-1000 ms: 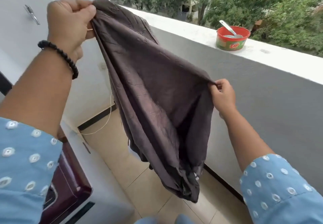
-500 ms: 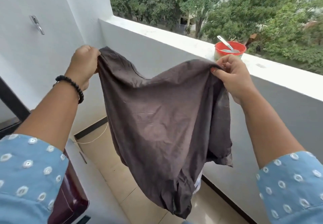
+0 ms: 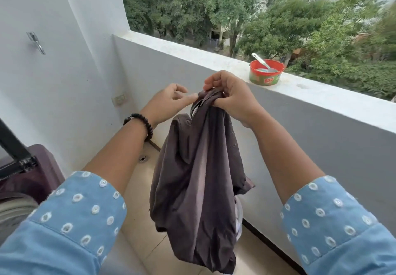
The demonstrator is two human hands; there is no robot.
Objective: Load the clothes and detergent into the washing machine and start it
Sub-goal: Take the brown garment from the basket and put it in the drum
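I had the dark garment (image 3: 199,180) bunched at its top edge in my right hand (image 3: 231,96), that grip closed firmly around the gathered cloth, so the rest hung down in loose folds over the tiled floor (image 3: 137,238) in front of the balcony wall (image 3: 321,146). My left hand (image 3: 171,101) sat just beside it with the fingers half open, the fingertips touching the bunch but holding nothing that I could make out. The cloth looked thin, soft and light, with no stiffness at all; I judged it would slump and trail wherever it was not supported, so the gathered top was the sensible place to hold, perhaps with a second hold lower down to stop the hem dragging. The washing machine (image 3: 38,171) showed only as a maroon edge at my lower left, well apart from the garment, and I could not see its opening. A red tub (image 3: 265,75) with a spoon (image 3: 261,61) in it stood on the ledge (image 3: 321,96) just beyond my hands; I supposed it might be the detergent, though the label was too small to be sure. Loading, as I judged it, had barely begun
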